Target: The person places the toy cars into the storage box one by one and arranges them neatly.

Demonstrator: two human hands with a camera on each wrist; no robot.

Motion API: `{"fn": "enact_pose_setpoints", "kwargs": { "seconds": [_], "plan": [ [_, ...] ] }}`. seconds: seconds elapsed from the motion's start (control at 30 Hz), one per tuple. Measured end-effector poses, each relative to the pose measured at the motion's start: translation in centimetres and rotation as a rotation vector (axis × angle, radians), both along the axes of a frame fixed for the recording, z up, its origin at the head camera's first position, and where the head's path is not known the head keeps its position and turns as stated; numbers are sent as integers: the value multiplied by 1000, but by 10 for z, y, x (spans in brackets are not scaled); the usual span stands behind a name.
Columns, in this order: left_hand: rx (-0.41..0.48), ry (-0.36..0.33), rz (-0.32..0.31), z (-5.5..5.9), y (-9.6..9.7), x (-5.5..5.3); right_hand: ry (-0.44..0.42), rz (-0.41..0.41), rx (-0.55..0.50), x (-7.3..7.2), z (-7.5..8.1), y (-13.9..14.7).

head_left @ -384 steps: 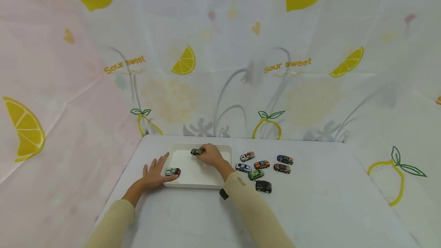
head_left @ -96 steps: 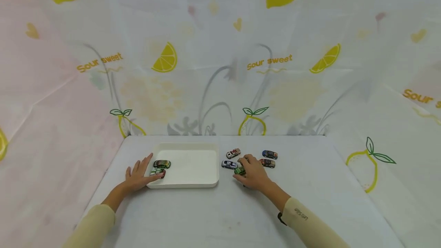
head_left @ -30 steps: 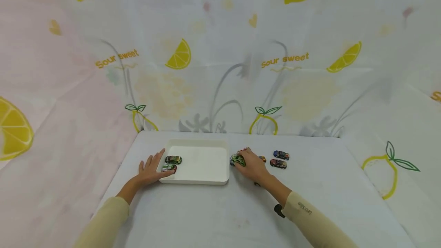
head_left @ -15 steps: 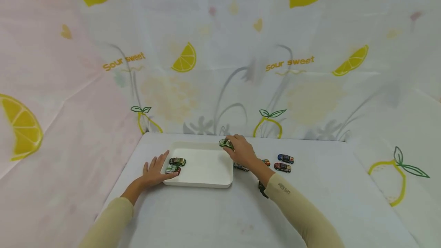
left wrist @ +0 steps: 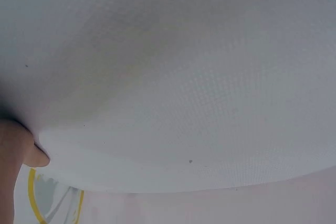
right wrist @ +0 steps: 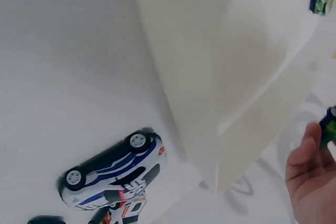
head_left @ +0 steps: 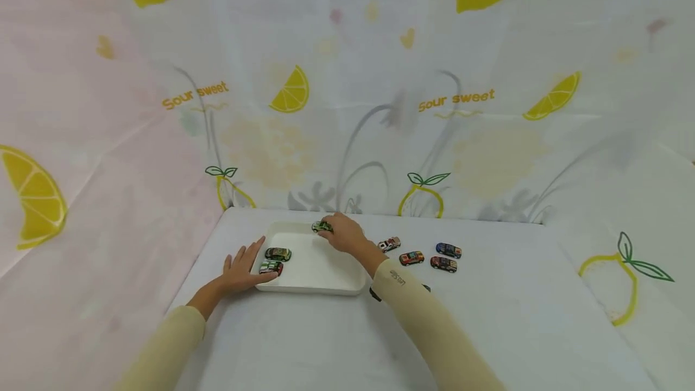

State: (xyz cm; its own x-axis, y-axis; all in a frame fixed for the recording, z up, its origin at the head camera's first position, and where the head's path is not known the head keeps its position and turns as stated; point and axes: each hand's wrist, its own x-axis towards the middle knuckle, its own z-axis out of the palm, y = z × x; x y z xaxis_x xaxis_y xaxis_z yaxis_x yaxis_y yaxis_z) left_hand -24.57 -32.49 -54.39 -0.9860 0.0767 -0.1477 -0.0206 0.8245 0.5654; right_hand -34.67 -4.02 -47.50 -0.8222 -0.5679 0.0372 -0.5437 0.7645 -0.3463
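My right hand [head_left: 347, 235] pinches a light green toy car [head_left: 322, 227] over the far side of the white tray [head_left: 320, 264]. In the right wrist view the thumb and fingertips [right wrist: 310, 135] hold this car [right wrist: 329, 126] at the right edge, where it is partly cut off. My left hand [head_left: 239, 271] rests with spread fingers at the tray's left side, its thumb across the near left corner. Inside the tray, a dark green patterned car [head_left: 278, 254] stands just behind a green, white and red car [head_left: 271, 267] near that thumb.
Right of the tray are a white and red car [head_left: 389, 244], an orange car [head_left: 411, 257], a blue car [head_left: 448, 250] and a dark red car [head_left: 443, 264]. A white and blue car [right wrist: 115, 174] lies near the tray's corner. The right sleeve mostly hides a black car [head_left: 426, 287].
The dark green car, earlier in my right hand, now stands in the tray. Since then my right hand has picked up the light green car and carried it left over the tray. My left hand stays put.
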Motion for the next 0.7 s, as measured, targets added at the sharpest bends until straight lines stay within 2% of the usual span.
{"fn": "enact_pose_setpoints", "kwargs": {
  "seconds": [0.13,0.33,0.5,0.7],
  "plan": [
    [-18,42,3,-2,-1,1,-54,28,65,-1,0,-18],
    [-3,95,12,4,-2,1,-85,55,60,-4,0,-38],
    [-29,84,7,6,-4,-4,-81,14,33,-3,-5,-49],
    [-27,10,31,1,1,8,-106,-37,-2,3,-32,-56]
  ]
}}
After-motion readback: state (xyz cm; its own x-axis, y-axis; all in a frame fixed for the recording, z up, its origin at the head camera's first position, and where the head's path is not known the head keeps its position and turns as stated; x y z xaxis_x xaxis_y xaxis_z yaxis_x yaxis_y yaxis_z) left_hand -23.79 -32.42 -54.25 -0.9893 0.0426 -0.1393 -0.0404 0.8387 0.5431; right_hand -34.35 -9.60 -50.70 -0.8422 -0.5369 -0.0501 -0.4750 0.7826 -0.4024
